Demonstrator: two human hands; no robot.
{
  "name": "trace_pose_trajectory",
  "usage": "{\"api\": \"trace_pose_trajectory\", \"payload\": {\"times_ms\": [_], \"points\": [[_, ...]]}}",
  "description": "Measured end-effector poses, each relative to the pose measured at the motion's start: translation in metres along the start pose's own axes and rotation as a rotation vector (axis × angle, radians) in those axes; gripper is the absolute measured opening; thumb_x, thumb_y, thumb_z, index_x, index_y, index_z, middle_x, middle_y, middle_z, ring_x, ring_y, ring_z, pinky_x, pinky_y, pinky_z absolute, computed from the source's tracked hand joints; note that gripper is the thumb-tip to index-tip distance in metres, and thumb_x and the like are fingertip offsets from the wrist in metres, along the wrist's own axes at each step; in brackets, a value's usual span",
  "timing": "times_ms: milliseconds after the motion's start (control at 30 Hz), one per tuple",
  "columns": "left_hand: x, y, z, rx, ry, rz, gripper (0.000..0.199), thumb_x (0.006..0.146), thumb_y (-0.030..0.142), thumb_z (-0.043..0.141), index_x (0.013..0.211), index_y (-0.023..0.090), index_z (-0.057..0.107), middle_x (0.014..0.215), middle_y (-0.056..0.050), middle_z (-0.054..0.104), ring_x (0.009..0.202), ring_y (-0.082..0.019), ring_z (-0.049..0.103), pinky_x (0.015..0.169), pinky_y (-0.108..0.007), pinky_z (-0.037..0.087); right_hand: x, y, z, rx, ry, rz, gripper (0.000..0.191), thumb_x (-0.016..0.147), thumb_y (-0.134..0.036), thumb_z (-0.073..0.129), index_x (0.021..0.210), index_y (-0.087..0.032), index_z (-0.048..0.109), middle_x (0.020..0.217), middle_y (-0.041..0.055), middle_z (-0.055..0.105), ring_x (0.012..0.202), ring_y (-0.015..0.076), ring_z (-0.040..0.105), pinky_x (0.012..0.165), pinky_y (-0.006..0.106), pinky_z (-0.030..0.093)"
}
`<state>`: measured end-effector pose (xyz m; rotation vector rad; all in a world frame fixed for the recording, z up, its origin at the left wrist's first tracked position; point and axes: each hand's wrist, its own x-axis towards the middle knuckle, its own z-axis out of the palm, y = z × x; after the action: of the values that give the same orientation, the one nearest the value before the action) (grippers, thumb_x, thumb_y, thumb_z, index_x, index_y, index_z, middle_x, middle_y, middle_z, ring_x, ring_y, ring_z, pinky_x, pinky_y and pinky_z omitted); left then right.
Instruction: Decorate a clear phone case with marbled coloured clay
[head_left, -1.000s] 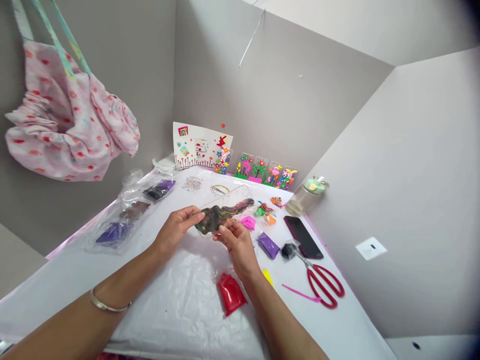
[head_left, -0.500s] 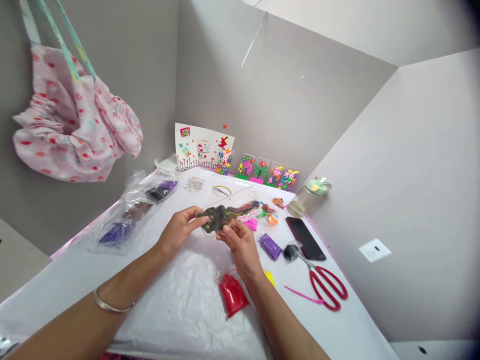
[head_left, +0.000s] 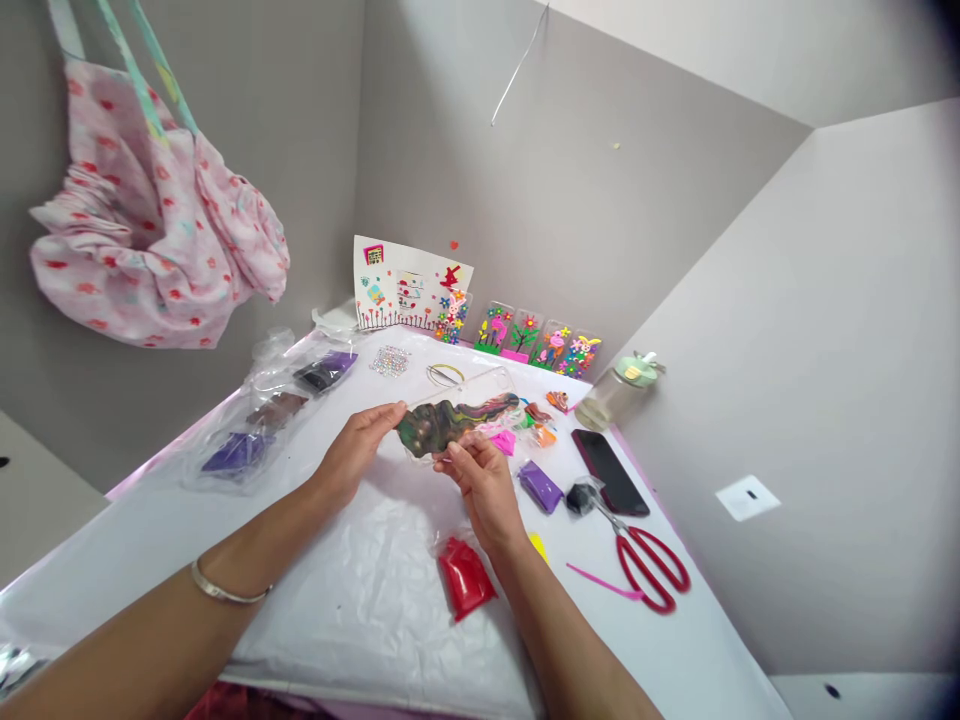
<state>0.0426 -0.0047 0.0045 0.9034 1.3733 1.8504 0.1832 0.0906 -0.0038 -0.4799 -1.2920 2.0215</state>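
Note:
A clear phone case [head_left: 491, 383] is held up over the table, tilted. Dark marbled clay [head_left: 433, 425] covers its left part and runs in a wavy, striped band towards the right end. My left hand [head_left: 361, 447] pinches the left edge of the case, thumb and fingers closed on it. At the near long edge, my right hand [head_left: 484, 482] grips the case between thumb and fingers. Just beyond the case lies a round bangle-like ring [head_left: 445, 375]. Pink clay [head_left: 504, 442] shows behind my right hand, and a red clay packet [head_left: 466, 578] lies below it.
Scissors with red handles [head_left: 651, 568], a dark phone [head_left: 611, 472], a purple packet [head_left: 540, 487] and a pink stick [head_left: 604, 582] lie to the right. A bottle [head_left: 616, 388] stands behind. Decorated cases [head_left: 527, 338] lean at the back. Bagged clay [head_left: 238, 452] lies left.
My left thumb has moved off the clay to the edge of the case, uncovering more of the dark clay. The case has tipped slightly, showing more of its clear far part.

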Motion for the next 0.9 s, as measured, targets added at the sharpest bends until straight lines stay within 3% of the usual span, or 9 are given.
{"api": "trace_pose_trajectory", "payload": {"times_ms": [100, 267, 467, 567, 700, 800, 900], "points": [[0.0002, 0.0031, 0.0022, 0.016, -0.012, 0.017, 0.035, 0.089, 0.047, 0.053, 0.080, 0.019, 0.071, 0.086, -0.003, 0.071, 0.086, -0.021, 0.059, 0.089, -0.029, 0.039, 0.0001, -0.0010, -0.0015, -0.010, 0.003, -0.007, 0.025, 0.069, -0.028, 0.081, 0.075, -0.018, 0.059, 0.068, -0.0055, 0.058, 0.067, 0.0117, 0.064, 0.067, 0.025, 0.053], [0.0018, 0.0023, 0.0008, 0.096, 0.015, 0.023, 0.021, 0.079, 0.038, 0.068, 0.074, 0.018, 0.065, 0.073, 0.002, 0.063, 0.074, -0.016, 0.055, 0.074, -0.025, 0.041, 0.0003, 0.0007, -0.0026, -0.056, -0.028, -0.011, 0.025, 0.071, -0.030, 0.079, 0.075, -0.018, 0.057, 0.069, -0.0035, 0.063, 0.067, 0.0123, 0.064, 0.068, 0.026, 0.052], [-0.0004, -0.0002, -0.0027, 0.235, 0.035, 0.078, 0.027, 0.085, 0.042, 0.060, 0.072, 0.019, 0.060, 0.073, 0.001, 0.062, 0.073, -0.017, 0.055, 0.075, -0.028, 0.042, 0.0004, 0.0042, -0.0014, -0.052, -0.040, -0.008, 0.025, 0.071, -0.029, 0.079, 0.076, -0.018, 0.057, 0.069, -0.0035, 0.065, 0.066, 0.0124, 0.065, 0.069, 0.026, 0.052], [-0.0022, 0.0017, -0.0003, 0.444, 0.104, 0.131, 0.031, 0.088, 0.044, 0.052, 0.071, 0.020, 0.058, 0.071, 0.001, 0.060, 0.073, -0.019, 0.055, 0.081, -0.032, 0.042, -0.0001, 0.0041, -0.0006, -0.049, -0.043, 0.002, 0.025, 0.071, -0.029, 0.079, 0.076, -0.018, 0.057, 0.067, -0.0036, 0.064, 0.066, 0.0126, 0.065, 0.069, 0.027, 0.052], [-0.0014, 0.0020, 0.0007, 0.648, 0.162, 0.297, 0.033, 0.092, 0.040, 0.041, 0.067, 0.022, 0.054, 0.069, 0.000, 0.059, 0.078, -0.021, 0.056, 0.103, -0.037, 0.032, -0.0008, 0.0018, -0.0012, -0.057, -0.041, 0.002, 0.024, 0.072, -0.029, 0.078, 0.075, -0.018, 0.056, 0.066, -0.0042, 0.063, 0.064, 0.0118, 0.063, 0.068, 0.026, 0.051], [-0.0015, 0.0028, 0.0002, 0.639, 0.146, 0.305, 0.038, 0.095, 0.039, 0.032, 0.074, 0.022, 0.058, 0.079, -0.003, 0.064, 0.086, -0.023, 0.058, 0.100, -0.037, 0.036, -0.0011, -0.0001, -0.0015, -0.064, -0.038, -0.006, 0.024, 0.073, -0.029, 0.077, 0.075, -0.018, 0.056, 0.067, -0.0043, 0.062, 0.065, 0.0117, 0.063, 0.067, 0.026, 0.051], [-0.0034, 0.0052, 0.0016, 0.624, 0.093, 0.277, 0.032, 0.094, 0.041, 0.039, 0.088, 0.021, 0.062, 0.093, -0.005, 0.066, 0.092, -0.023, 0.059, 0.091, -0.036, 0.043, -0.0011, 0.0001, -0.0014, -0.065, -0.042, -0.007, 0.024, 0.072, -0.030, 0.078, 0.076, -0.019, 0.056, 0.068, -0.0038, 0.063, 0.066, 0.0124, 0.064, 0.068, 0.026, 0.051]]}}
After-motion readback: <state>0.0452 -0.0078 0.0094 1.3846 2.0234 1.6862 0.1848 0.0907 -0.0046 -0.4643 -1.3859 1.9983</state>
